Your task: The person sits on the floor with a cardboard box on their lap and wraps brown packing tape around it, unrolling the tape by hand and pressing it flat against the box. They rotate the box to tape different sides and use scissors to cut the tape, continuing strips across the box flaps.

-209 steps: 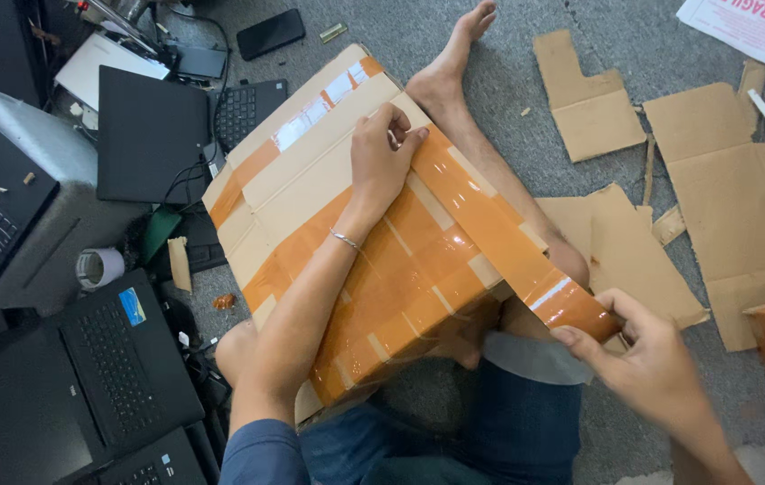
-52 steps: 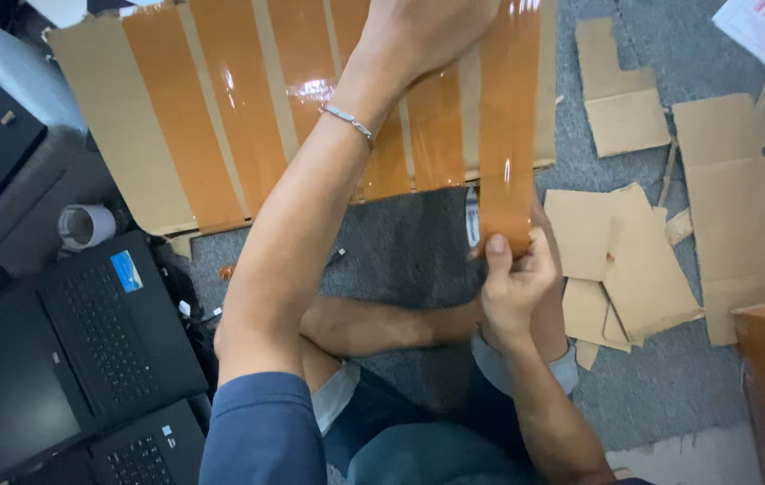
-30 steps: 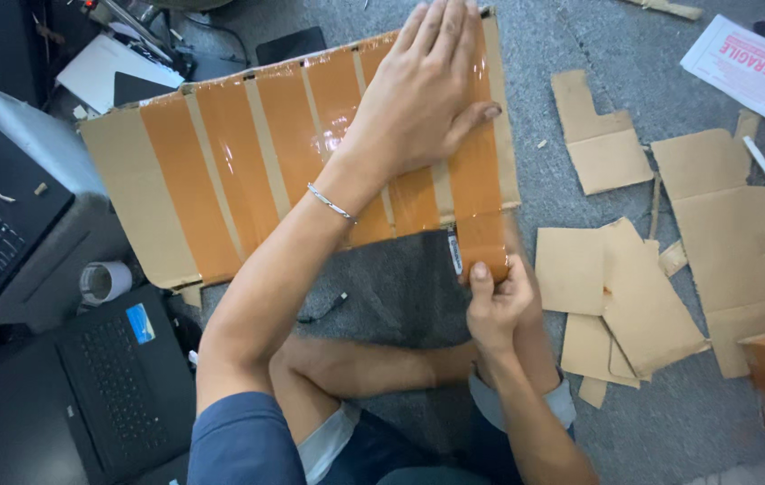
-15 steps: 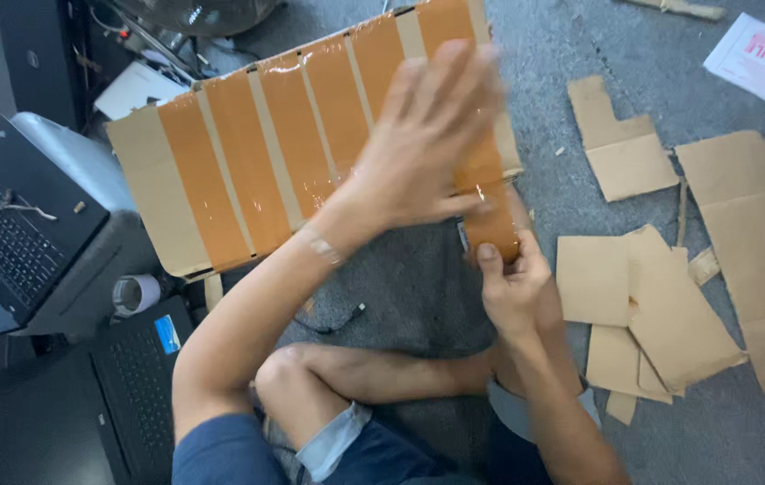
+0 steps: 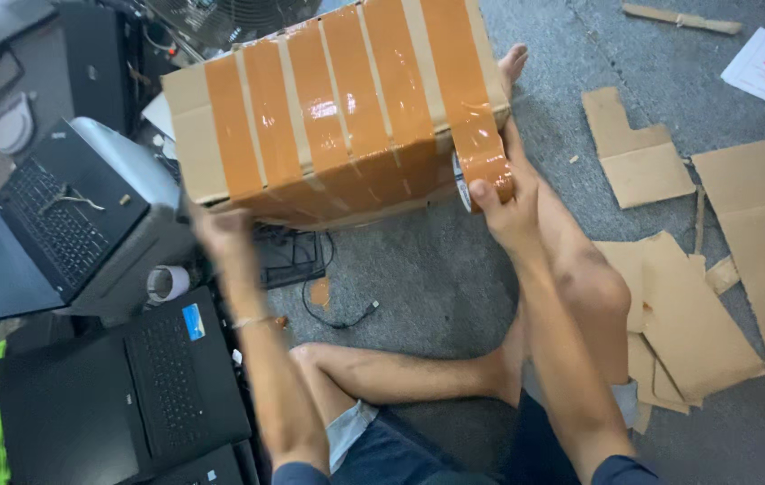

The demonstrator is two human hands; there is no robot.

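Setting: informal packing area on an office or home floor, probably an electronics resale space. Grey carpet [image 5: 418,269]; open laptops [image 5: 59,224] stacked at left of frame; cardboard offcuts [image 5: 688,305] scattered at right; fan [image 5: 239,18], partly cut off, upper centre.

Bare grey carpet [image 5: 418,269] lies open beneath the taped cardboard box [image 5: 338,108]. Leftward, open laptops [image 5: 122,386] and a tape roll [image 5: 165,284] crowd the floor; a cable [image 5: 338,314] trails below the box. Rightward, cardboard scraps [image 5: 670,305] litter the carpet.
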